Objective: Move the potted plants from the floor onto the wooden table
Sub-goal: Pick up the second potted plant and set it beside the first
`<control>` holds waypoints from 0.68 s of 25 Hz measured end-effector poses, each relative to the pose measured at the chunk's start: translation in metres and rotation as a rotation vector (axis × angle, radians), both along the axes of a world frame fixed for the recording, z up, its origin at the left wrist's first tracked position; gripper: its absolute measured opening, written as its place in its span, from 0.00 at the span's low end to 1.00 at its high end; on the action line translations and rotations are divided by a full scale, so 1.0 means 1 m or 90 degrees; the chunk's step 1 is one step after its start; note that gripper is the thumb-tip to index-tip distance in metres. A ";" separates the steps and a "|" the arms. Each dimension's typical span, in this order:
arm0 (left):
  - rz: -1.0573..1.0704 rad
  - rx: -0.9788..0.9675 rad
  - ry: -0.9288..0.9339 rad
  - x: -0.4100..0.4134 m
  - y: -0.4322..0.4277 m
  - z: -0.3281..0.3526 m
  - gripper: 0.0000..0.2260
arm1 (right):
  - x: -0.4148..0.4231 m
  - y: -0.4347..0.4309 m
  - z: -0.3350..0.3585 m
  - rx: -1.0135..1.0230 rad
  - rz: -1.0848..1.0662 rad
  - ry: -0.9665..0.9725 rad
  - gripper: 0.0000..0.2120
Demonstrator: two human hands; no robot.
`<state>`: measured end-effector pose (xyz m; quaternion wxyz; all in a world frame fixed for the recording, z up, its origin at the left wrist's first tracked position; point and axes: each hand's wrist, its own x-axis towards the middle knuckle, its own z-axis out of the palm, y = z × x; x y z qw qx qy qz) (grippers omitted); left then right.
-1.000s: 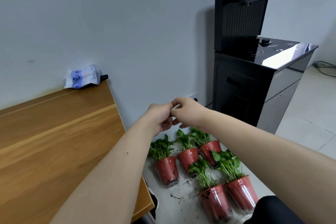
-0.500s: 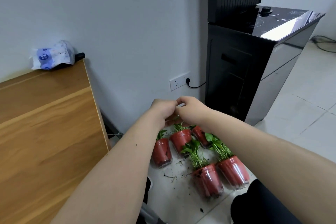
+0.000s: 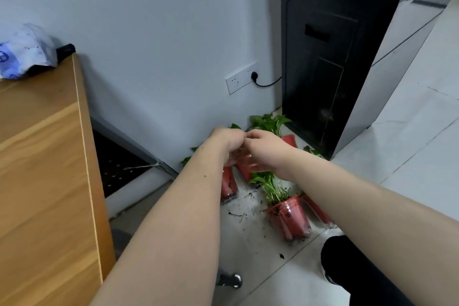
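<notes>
HEAD CAMERA: Two bare hands meet above a cluster of red pots (image 3: 291,218) of green plants, all standing on the tiled floor (image 3: 409,131) just left of the black cabinet (image 3: 323,69). The left hand (image 3: 227,143) and right hand (image 3: 263,148) are knuckles-up with fingers curled and tips touching. One pot (image 3: 249,164) shows directly under them (whether any finger grips it cannot be told). Soil (image 3: 244,213) is scattered among the pots. The table (image 3: 44,156), well left of the cabinet, carries a crumpled bag (image 3: 22,54) at its far corner. A socket (image 3: 239,81) sits on the wall left of the cabinet.
</notes>
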<state>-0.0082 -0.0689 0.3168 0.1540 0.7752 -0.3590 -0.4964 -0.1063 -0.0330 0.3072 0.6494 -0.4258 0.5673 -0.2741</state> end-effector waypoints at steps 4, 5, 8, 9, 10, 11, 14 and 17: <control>-0.001 0.051 -0.017 -0.002 -0.007 -0.032 0.05 | -0.004 -0.007 -0.039 0.069 0.000 -0.026 0.10; 0.001 0.057 -0.025 -0.001 -0.010 -0.040 0.05 | -0.006 -0.009 -0.046 0.086 -0.006 -0.030 0.10; 0.036 0.064 -0.049 0.006 -0.019 -0.071 0.05 | -0.017 -0.018 -0.071 0.146 -0.048 -0.053 0.10; 0.056 0.070 -0.059 0.010 -0.020 -0.081 0.05 | -0.021 -0.022 -0.079 0.171 -0.061 -0.068 0.09; 0.077 0.078 -0.064 0.013 -0.022 -0.091 0.04 | -0.025 -0.026 -0.088 0.199 -0.076 -0.084 0.09; 0.089 0.089 -0.064 0.016 -0.023 -0.104 0.03 | -0.029 -0.030 -0.098 0.228 -0.093 -0.100 0.09; 0.108 0.133 -0.066 0.020 -0.025 -0.137 0.04 | -0.035 -0.041 -0.126 0.292 -0.146 -0.129 0.08; 0.156 0.147 -0.061 0.024 -0.034 -0.171 0.06 | -0.034 -0.054 -0.156 0.332 -0.169 -0.127 0.06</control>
